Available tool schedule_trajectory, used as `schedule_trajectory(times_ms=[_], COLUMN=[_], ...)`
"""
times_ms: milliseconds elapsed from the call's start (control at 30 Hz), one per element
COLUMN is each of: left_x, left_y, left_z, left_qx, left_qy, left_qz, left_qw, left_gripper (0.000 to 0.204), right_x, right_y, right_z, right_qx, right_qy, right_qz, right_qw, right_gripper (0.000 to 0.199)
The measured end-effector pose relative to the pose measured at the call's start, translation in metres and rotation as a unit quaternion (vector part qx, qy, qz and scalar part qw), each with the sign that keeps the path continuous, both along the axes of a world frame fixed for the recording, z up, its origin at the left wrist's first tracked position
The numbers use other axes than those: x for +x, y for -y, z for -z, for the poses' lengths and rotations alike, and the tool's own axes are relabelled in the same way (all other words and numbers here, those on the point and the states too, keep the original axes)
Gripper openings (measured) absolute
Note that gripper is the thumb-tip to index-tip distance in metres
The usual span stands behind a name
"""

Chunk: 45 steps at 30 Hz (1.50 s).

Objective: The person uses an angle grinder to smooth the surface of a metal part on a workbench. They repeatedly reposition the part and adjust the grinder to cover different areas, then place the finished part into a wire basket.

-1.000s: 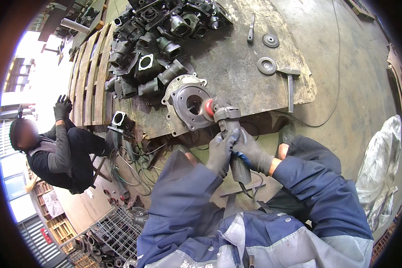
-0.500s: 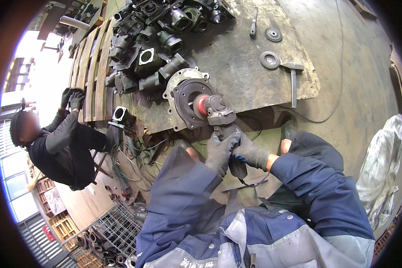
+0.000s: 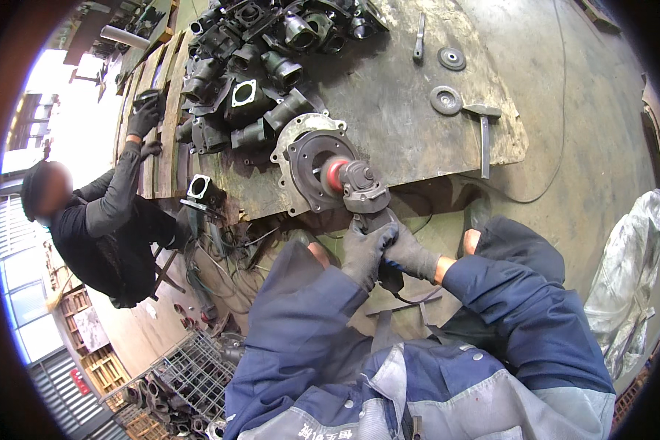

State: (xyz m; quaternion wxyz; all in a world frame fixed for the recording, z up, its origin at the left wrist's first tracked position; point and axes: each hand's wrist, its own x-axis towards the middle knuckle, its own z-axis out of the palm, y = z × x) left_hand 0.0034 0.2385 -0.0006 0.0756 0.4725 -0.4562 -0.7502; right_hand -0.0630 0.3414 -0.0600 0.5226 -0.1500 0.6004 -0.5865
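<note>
My left hand (image 3: 367,251) and my right hand (image 3: 411,251), both in dark grey gloves, are wrapped round the body of an angle grinder (image 3: 367,192). Its red-rimmed disc (image 3: 335,174) rests at the central opening of a dark round metal flange (image 3: 304,165); the disc looks blurred. Under that flange lies a lighter metal plate (image 3: 281,150) with bolt holes round its rim. Both sit at the near edge of the worn board (image 3: 418,139). The grinder's cord runs down from its rear end between my legs.
Dark metal castings (image 3: 253,70) are heaped on the board's far left. A hammer (image 3: 484,136), two discs (image 3: 446,100) and a wrench-like tool (image 3: 419,37) lie to the right. At left, a co-worker (image 3: 103,227) sits by a pallet (image 3: 150,132). A wire basket (image 3: 191,374) stands lower left.
The co-worker's one arm has reached farther up over the pallet with a dark part, and their hands have separated. My hands stay on the grinder, which has barely shifted at the flange.
</note>
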Motion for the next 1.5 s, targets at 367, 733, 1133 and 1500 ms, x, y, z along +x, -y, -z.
schedule_trajectory(times_ms=[367, 733, 1133, 1500], left_x=[-0.004, -0.037, -0.016, -0.015], left_y=[-0.002, 0.025, 0.011, -0.011], left_z=[-0.006, -0.019, -0.02, -0.014], left_qx=[-0.005, -0.006, 0.062, 0.027], left_qy=[0.0, -0.064, -0.073, -0.036], left_qz=[-0.01, -0.01, -0.079, -0.045], left_qw=[1.0, 0.998, 0.992, 0.998], left_gripper=[0.047, 0.033, 0.044, 0.041], right_x=[-0.013, -0.049, -0.046, -0.027], right_y=[0.006, 0.032, 0.021, 0.001], right_z=[-0.038, -0.046, -0.069, -0.051], right_qx=[0.027, 0.065, -0.033, -0.009], right_qy=[0.039, 0.008, -0.062, -0.045], right_qz=[-0.023, 0.014, -0.045, 0.017], right_qw=[0.999, 0.998, 0.997, 0.999], right_gripper=[0.069, 0.046, 0.062, 0.037])
